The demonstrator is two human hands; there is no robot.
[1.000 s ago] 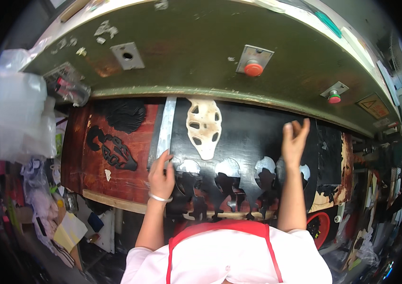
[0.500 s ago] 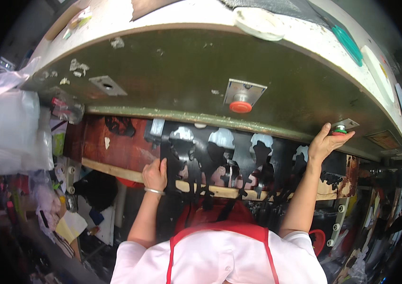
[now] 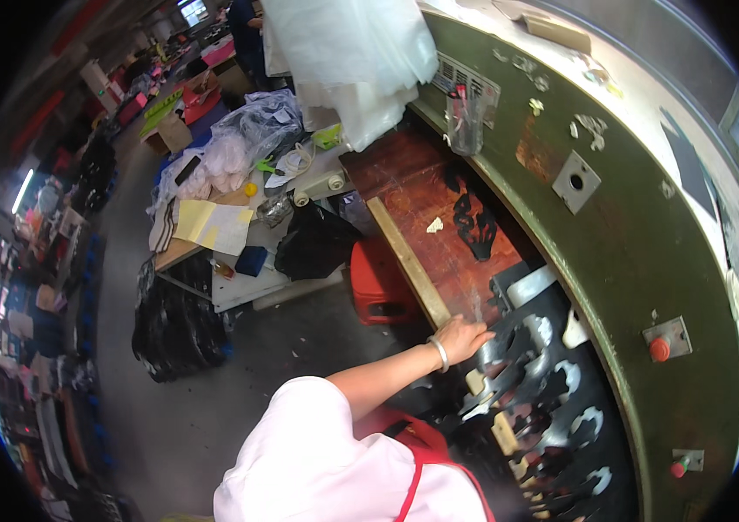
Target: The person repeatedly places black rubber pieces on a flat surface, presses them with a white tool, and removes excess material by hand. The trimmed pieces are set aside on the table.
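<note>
My left hand (image 3: 463,337), with a pale bangle at its wrist, is closed at the near corner of a black sheet (image 3: 521,335) with shaped cut-outs. Its fingers curl at the sheet's edge, beside the wooden strip (image 3: 408,261) along the front of the reddish-brown board. The sheet lies below the green machine panel (image 3: 595,252), and pale patches show through its openings. A black cut-out scrap (image 3: 474,222) rests on the reddish-brown board (image 3: 413,178). My right hand is out of the picture.
Red push buttons (image 3: 660,350) stick out of the panel. A clear cup (image 3: 465,122) with pens and hanging plastic bags (image 3: 352,61) are at the far end. Left of the board stand a red stool (image 3: 378,287) and a cluttered side table (image 3: 247,278). A person (image 3: 247,39) stands farther off.
The view has swung to the left, bringing in the side table and the room beyond. My right hand, earlier at the green-rimmed button, has left the picture. My left hand stays by the sheet's edge.
</note>
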